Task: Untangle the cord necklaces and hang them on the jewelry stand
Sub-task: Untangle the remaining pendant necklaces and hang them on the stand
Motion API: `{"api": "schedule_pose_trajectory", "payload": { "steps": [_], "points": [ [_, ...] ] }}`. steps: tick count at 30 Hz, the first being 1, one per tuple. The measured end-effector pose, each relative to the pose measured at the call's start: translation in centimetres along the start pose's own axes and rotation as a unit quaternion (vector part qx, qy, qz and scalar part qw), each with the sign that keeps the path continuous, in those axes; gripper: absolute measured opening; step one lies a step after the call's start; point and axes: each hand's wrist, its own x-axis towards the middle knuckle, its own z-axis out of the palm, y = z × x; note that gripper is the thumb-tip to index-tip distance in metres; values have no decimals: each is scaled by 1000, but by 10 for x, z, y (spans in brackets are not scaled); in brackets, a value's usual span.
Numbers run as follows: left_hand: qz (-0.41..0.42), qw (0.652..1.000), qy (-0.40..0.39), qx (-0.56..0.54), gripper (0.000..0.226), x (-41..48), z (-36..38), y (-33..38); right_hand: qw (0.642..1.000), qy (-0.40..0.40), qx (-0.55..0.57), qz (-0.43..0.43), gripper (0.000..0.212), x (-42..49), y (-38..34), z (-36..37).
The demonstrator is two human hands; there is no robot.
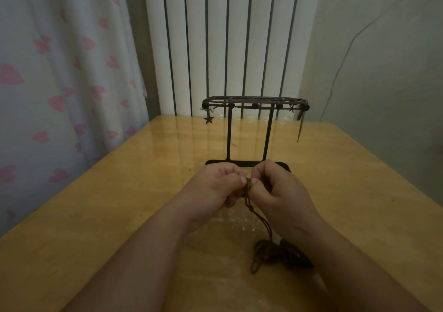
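Note:
A black jewelry stand (249, 129) rises at the middle of the wooden table (119, 192). Brown cord necklaces lie along its top bar, with a star charm (209, 119) dangling at the left end and a cord tail hanging at the right end. Just in front of the stand's base, my left hand (215, 187) and my right hand (278, 192) pinch the same brown cord necklace (260, 218) between thumbs and fingertips. The cord runs down from my fingers to a dark tangled bundle (275, 254) lying on the table under my right forearm.
A white ribbed radiator (227, 43) stands behind the table. A curtain with pink hearts (60, 84) hangs on the left. A grey wall with a thin hanging wire (347, 53) is on the right. A tiny bead-like speck (190, 169) lies left of the stand.

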Motion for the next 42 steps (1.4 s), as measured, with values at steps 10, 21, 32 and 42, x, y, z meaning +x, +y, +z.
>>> {"api": "schedule_pose_trajectory", "payload": {
  "steps": [10,21,32,42],
  "points": [
    [11,995,-4,97,18,-2,1,-2,995,-13,-98,-25,6,-1,0,-11],
    [27,989,29,142,31,1,-3,1,993,7,-114,-41,9,-3,-2,-12],
    [18,983,29,179,21,-1,0,1,980,-57,-188,-29,20,1,-8,-14],
    [15,984,15,179,24,-1,3,2,971,-78,-226,-17,12,2,-9,-13]
  ]
}}
